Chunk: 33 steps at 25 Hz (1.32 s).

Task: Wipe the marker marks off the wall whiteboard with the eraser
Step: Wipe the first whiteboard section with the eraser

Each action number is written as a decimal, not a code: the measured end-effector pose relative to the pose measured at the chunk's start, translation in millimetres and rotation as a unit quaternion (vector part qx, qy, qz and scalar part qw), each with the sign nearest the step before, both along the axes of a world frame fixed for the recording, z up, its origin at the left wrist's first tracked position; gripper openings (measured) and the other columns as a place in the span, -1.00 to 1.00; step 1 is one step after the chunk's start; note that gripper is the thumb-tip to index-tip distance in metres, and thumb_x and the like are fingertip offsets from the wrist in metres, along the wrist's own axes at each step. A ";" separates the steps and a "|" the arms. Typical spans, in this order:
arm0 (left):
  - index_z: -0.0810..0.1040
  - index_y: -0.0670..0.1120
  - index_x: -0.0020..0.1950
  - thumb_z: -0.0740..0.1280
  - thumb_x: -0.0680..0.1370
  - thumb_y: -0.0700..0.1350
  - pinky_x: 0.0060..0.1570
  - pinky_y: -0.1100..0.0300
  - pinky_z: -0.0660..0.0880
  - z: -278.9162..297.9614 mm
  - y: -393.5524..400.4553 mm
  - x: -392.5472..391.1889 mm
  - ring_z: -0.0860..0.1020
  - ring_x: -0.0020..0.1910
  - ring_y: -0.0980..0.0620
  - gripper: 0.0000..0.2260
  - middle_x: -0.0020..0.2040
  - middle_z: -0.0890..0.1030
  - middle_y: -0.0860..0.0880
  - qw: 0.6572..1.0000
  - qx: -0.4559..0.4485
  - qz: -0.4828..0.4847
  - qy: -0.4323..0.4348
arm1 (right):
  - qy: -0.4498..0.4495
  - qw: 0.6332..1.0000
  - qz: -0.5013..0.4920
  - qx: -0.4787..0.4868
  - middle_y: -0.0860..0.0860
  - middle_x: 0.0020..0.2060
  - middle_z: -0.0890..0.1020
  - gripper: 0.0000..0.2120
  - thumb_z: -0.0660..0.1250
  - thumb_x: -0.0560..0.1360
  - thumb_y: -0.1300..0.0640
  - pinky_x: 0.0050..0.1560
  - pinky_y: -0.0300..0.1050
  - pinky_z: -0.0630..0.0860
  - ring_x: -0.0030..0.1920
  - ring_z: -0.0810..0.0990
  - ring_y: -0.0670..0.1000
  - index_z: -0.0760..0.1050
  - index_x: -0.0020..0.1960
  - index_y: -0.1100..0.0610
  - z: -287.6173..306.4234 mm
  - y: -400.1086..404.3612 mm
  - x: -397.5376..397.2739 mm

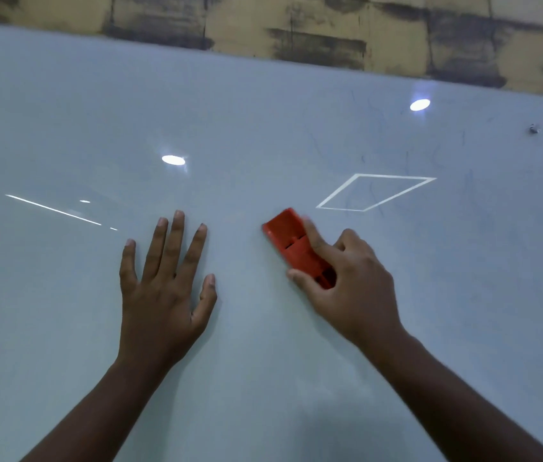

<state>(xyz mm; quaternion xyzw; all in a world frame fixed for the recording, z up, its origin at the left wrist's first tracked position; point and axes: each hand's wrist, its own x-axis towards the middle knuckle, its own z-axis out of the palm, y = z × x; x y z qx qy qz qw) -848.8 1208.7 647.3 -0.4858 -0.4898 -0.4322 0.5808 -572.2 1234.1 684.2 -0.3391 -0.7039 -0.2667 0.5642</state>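
The wall whiteboard [263,128] fills nearly the whole view. My right hand [350,281] grips a red eraser [291,240], which is pressed flat on the board and looks slightly blurred. My left hand [163,288] lies flat on the board to the left of the eraser, fingers spread, holding nothing. Faint dark marker marks [406,155] remain on the board above and to the right of the eraser.
Above the board's top edge runs a stained yellowish wall [296,25]. Bright reflections of lights show on the board, including a diamond-shaped outline [376,191]. A small screw or fixing [533,129] sits at the far right.
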 end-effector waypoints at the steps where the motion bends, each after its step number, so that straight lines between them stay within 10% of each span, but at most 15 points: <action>1: 0.17 -0.03 0.74 0.11 0.68 0.09 0.63 -0.32 0.04 -0.2 0.7 -0.3 0.09 0.73 -0.11 -0.39 0.75 0.07 -0.10 1.000 0.005 0.002 0.002 | 0.029 1.000 0.007 -0.009 -0.07 -0.14 0.36 -0.28 0.34 0.46 -0.36 -0.22 -0.12 0.41 -0.11 0.43 -0.03 0.21 0.57 -0.35 12.5 4.3 10.1; 9: 0.23 -0.03 0.72 0.11 0.67 0.10 0.61 -0.30 0.10 2.2 0.0 0.3 0.17 0.71 -0.11 -0.40 0.74 0.12 -0.10 1.000 0.019 0.009 0.004 | 0.193 0.978 0.020 -0.073 0.09 -0.08 0.46 -0.33 0.40 0.49 -0.27 -0.04 0.02 0.49 -0.01 0.55 0.16 0.30 0.56 -0.27 78.3 25.3 65.7; 19: 0.17 -0.09 0.73 0.03 0.68 0.15 0.63 -0.29 0.04 99.7 -5.3 6.0 0.08 0.73 -0.11 -0.36 0.74 0.09 -0.12 0.999 -0.002 0.038 0.019 | -0.103 0.994 -0.021 0.032 -0.09 -0.05 0.32 -0.25 0.25 0.54 -0.36 -0.15 -0.14 0.49 -0.06 0.35 -0.07 0.04 0.64 -0.25 38.3 -1.5 -4.6; 27: 0.17 0.00 0.74 0.02 0.69 0.16 0.63 -0.21 -0.01 149.6 4.9 -4.1 0.09 0.73 -0.06 -0.39 0.75 0.11 -0.05 0.999 0.019 0.014 0.024 | 0.175 0.984 -0.001 -0.021 0.08 -0.10 0.44 -0.35 0.36 0.53 -0.25 -0.09 0.00 0.45 0.00 0.53 0.15 0.29 0.58 -0.21 126.3 36.1 85.1; 33: 0.16 -0.01 0.74 0.00 0.68 0.16 0.65 -0.21 -0.02 149.0 3.9 -0.7 0.06 0.73 -0.06 -0.38 0.75 0.09 -0.06 1.000 0.017 -0.004 0.018 | 0.212 0.977 0.007 -0.023 0.11 -0.11 0.45 -0.36 0.37 0.55 -0.22 -0.08 -0.03 0.39 -0.06 0.50 0.13 0.33 0.58 -0.12 147.4 36.5 70.8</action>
